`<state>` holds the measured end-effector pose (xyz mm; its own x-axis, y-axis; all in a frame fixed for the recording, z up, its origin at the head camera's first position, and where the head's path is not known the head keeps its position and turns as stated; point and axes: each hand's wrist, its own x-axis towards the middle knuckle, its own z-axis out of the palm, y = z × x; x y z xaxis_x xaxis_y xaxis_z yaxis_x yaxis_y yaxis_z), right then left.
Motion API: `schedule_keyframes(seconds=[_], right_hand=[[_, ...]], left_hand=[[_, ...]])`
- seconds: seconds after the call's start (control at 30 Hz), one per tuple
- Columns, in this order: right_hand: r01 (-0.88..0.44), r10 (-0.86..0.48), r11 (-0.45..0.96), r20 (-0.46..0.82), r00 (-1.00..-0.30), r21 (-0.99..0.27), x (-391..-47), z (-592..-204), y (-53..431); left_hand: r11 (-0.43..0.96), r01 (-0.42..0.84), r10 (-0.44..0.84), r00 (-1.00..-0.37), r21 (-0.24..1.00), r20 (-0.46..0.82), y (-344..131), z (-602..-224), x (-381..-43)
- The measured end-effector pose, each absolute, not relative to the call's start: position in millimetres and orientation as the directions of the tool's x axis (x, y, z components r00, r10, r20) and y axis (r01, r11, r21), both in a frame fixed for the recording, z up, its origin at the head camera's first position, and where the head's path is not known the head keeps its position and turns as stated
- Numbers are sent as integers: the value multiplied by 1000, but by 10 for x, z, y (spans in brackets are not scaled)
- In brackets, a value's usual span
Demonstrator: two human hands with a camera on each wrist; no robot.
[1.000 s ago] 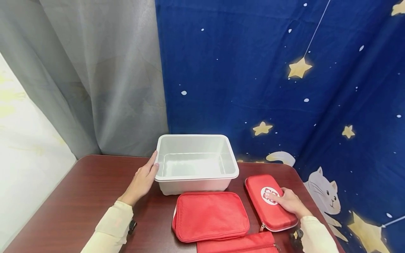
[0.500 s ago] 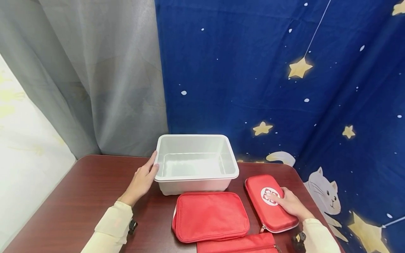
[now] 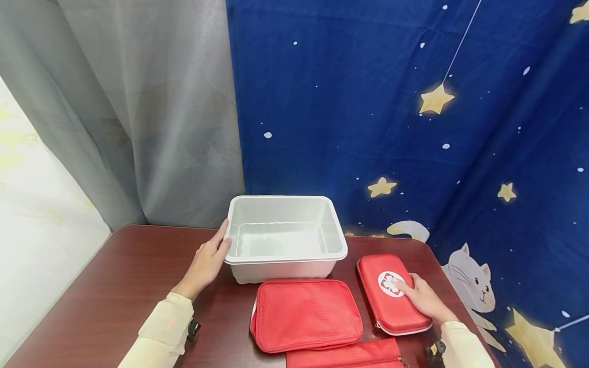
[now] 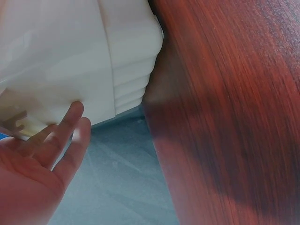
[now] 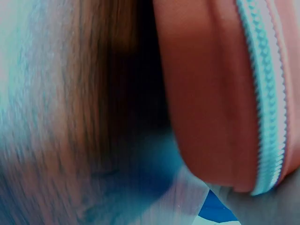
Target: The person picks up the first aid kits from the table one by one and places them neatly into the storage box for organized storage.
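Red hard case [image 3: 395,313] w/ white round emblem [image 3: 388,284] sits R of the white bin [image 3: 285,271] & a bit nearer the person, slanted so its near end pts farther from the bin. R hand [image 3: 424,296] grips it on the side away from bin: thumb over the top by the emblem, other fingers round the far edge, mostly hidden. Pale zip [image 5: 266,117] runs along the case edge; zip pull [image 3: 377,325] at the near corner, bin side. Can't tell if case is fully flat on the tabletop [image 3: 152,286]; R wrist view is blurry.

L hand [image 3: 204,263] is at bin's L side, fingers fairly straight & a bit spread, touching the outer wall, thumb at the rim. Bin upright, nr the tabletop's back edge.

Red fabric pouch [image 3: 308,317] right in front of bin, overlapping a flat red pouch [image 3: 345,356] that's farther out from bin & cut off by the frame.

Cream sleeves [image 3: 158,327] on both arms, small black gadget [image 3: 192,329] at each wrist. Behind bin: grey curtain [image 3: 179,112] to L, blue star-print curtain [image 3: 322,128] to R.
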<state>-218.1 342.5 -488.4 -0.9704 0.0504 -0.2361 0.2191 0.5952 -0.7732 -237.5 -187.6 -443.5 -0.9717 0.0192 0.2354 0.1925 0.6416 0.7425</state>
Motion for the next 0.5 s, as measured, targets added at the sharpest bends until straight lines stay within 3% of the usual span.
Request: schedule_keyframes(seconds=[0.5], right_hand=[[231,100,556,-212,-972,-798,-2169,-4788,3383]], left_hand=[[644,206,20,-967,737,253,-1880,-4445,-2370]])
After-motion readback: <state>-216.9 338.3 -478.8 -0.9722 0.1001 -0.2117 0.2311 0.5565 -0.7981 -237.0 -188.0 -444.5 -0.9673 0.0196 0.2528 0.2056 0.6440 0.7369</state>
